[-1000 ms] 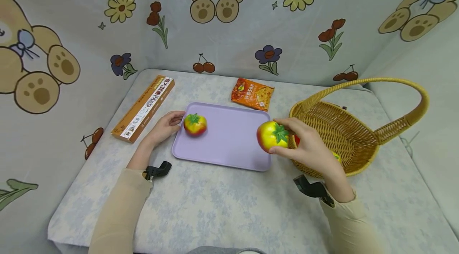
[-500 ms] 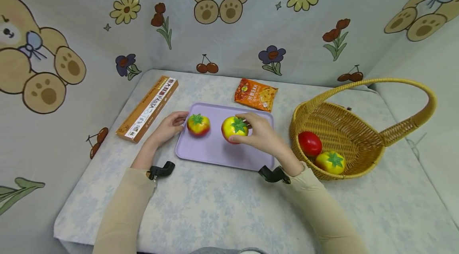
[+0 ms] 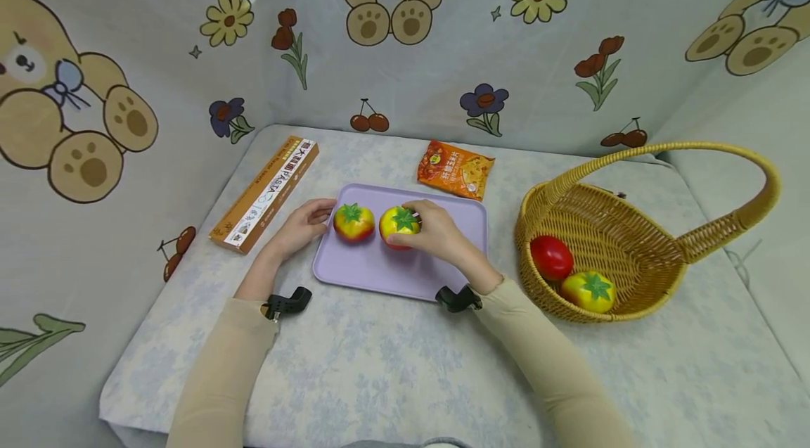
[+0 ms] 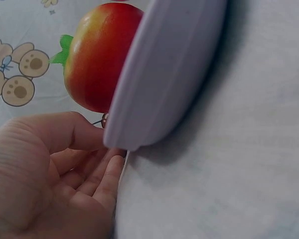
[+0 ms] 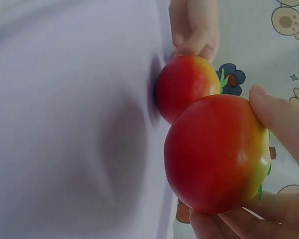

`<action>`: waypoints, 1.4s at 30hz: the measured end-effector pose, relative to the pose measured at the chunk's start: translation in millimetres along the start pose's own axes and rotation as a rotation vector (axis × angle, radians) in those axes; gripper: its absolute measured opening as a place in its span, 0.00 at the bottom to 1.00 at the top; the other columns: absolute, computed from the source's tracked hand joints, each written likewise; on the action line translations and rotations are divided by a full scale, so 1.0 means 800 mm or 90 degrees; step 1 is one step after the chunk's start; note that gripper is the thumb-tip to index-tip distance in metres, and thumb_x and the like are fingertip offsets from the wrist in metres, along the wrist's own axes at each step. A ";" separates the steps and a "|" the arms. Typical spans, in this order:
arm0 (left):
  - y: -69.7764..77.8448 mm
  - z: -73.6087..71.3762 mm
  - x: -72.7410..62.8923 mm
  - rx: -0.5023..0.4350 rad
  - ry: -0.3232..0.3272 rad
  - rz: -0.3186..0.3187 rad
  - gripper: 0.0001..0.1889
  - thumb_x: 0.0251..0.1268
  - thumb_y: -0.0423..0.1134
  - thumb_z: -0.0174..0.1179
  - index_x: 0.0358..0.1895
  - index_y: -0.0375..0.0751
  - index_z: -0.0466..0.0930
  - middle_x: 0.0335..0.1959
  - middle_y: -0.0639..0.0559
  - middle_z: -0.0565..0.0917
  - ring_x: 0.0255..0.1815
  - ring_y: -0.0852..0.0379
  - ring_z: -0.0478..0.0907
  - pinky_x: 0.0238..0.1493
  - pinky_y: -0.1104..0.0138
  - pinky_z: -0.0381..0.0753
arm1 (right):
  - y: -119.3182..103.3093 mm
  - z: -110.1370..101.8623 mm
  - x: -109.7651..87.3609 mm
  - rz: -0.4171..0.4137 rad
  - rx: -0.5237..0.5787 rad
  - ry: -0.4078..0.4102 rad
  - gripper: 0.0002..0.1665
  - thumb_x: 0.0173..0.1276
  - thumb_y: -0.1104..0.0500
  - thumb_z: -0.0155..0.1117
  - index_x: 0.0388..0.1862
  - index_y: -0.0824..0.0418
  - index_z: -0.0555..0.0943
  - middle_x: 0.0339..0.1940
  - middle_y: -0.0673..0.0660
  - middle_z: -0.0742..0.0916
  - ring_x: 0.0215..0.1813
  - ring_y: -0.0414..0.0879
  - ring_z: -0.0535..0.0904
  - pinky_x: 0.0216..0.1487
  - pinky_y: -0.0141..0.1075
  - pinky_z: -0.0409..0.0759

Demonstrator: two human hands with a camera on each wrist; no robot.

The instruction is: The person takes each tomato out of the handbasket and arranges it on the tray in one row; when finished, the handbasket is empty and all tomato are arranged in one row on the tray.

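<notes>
My right hand (image 3: 436, 226) grips a red-and-yellow tomato (image 3: 400, 223) with a green leafy top, thumb on one side and fingers on the other. In the right wrist view this tomato (image 5: 217, 154) is close over the lilac tray (image 5: 65, 109), its shadow falling on the tray. A second tomato (image 3: 354, 223) sits near the left end of the tray (image 3: 380, 279). My left hand (image 3: 304, 226) lies at the tray's left edge, fingers relaxed. The left wrist view has its thumb (image 4: 87, 134) right at the rim and the other fingers loosely bent beside it.
To the right stands a wicker basket (image 3: 623, 240) with a tall handle, holding a red round item (image 3: 552, 257) and a yellow tomato (image 3: 588, 292). A pasta box (image 3: 264, 195) lies at the left. An orange snack packet (image 3: 455, 169) lies behind the tray.
My right hand has carried the tomato left from beside the basket to over the tray, next to the other tomato. The basket's contents have come into view. My left hand stays at the tray.
</notes>
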State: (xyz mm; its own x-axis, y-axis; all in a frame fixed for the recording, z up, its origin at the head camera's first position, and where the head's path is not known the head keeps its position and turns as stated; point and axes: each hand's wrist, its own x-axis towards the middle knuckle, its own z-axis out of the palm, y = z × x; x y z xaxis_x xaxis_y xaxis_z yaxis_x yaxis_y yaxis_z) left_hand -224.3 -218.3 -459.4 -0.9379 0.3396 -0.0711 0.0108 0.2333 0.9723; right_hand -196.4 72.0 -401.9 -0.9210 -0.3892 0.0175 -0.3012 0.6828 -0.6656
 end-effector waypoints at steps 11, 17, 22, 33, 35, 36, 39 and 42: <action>-0.007 0.003 0.006 0.001 0.002 0.016 0.27 0.62 0.20 0.49 0.67 0.29 0.62 0.67 0.34 0.62 0.67 0.42 0.61 0.68 0.57 0.62 | 0.011 0.013 0.008 0.008 -0.004 -0.012 0.44 0.52 0.44 0.74 0.61 0.68 0.71 0.58 0.63 0.77 0.55 0.53 0.73 0.56 0.43 0.75; -0.001 0.004 0.003 -0.005 -0.004 0.004 0.28 0.62 0.19 0.48 0.67 0.26 0.60 0.67 0.32 0.61 0.68 0.40 0.59 0.68 0.55 0.61 | 0.013 0.021 0.012 0.005 -0.003 -0.017 0.44 0.52 0.43 0.74 0.61 0.68 0.72 0.57 0.62 0.77 0.54 0.52 0.74 0.56 0.43 0.76; 0.018 0.008 -0.007 -0.005 -0.015 0.014 0.28 0.60 0.18 0.47 0.66 0.21 0.58 0.67 0.29 0.59 0.68 0.36 0.58 0.69 0.53 0.60 | 0.011 0.025 0.015 -0.002 -0.014 -0.015 0.44 0.52 0.42 0.74 0.60 0.67 0.72 0.57 0.62 0.77 0.54 0.51 0.73 0.57 0.42 0.75; 0.025 0.008 -0.010 -0.005 -0.011 0.004 0.28 0.60 0.17 0.47 0.66 0.22 0.58 0.67 0.29 0.59 0.68 0.37 0.58 0.69 0.54 0.60 | 0.012 0.023 0.016 -0.002 -0.013 -0.009 0.47 0.52 0.40 0.72 0.62 0.67 0.71 0.59 0.62 0.77 0.57 0.51 0.73 0.59 0.42 0.74; 0.025 0.007 -0.010 -0.006 -0.011 0.002 0.28 0.60 0.17 0.47 0.66 0.22 0.58 0.67 0.29 0.59 0.68 0.38 0.58 0.69 0.54 0.60 | 0.011 0.021 0.016 -0.009 -0.005 0.001 0.46 0.53 0.41 0.72 0.62 0.68 0.71 0.58 0.62 0.77 0.56 0.52 0.73 0.58 0.42 0.75; 0.024 0.007 -0.010 -0.008 -0.011 0.000 0.28 0.60 0.17 0.47 0.67 0.23 0.58 0.67 0.29 0.59 0.68 0.38 0.58 0.69 0.54 0.60 | 0.011 0.019 0.016 -0.013 -0.002 0.007 0.46 0.53 0.42 0.72 0.62 0.68 0.71 0.58 0.62 0.77 0.56 0.53 0.74 0.58 0.42 0.75; 0.022 0.006 -0.009 -0.009 -0.013 0.002 0.28 0.60 0.17 0.47 0.66 0.22 0.58 0.67 0.29 0.59 0.68 0.37 0.58 0.68 0.54 0.60 | 0.009 0.015 0.015 -0.022 0.017 0.029 0.45 0.54 0.44 0.72 0.63 0.68 0.70 0.58 0.62 0.77 0.55 0.55 0.75 0.56 0.43 0.77; 0.022 0.005 -0.009 -0.006 -0.012 0.005 0.28 0.60 0.16 0.47 0.66 0.22 0.58 0.67 0.29 0.59 0.68 0.37 0.58 0.68 0.54 0.61 | 0.007 0.012 0.014 -0.027 0.036 0.047 0.45 0.55 0.44 0.72 0.65 0.68 0.68 0.58 0.63 0.77 0.56 0.57 0.74 0.56 0.44 0.76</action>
State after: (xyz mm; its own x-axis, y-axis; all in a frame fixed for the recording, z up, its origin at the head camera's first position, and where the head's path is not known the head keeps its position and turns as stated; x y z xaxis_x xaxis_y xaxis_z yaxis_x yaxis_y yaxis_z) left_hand -216.4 -213.3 -443.0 -0.9308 0.3591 -0.0679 0.0145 0.2219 0.9750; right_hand -206.4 65.9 -412.6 -0.9238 -0.3695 0.1004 -0.3282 0.6291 -0.7046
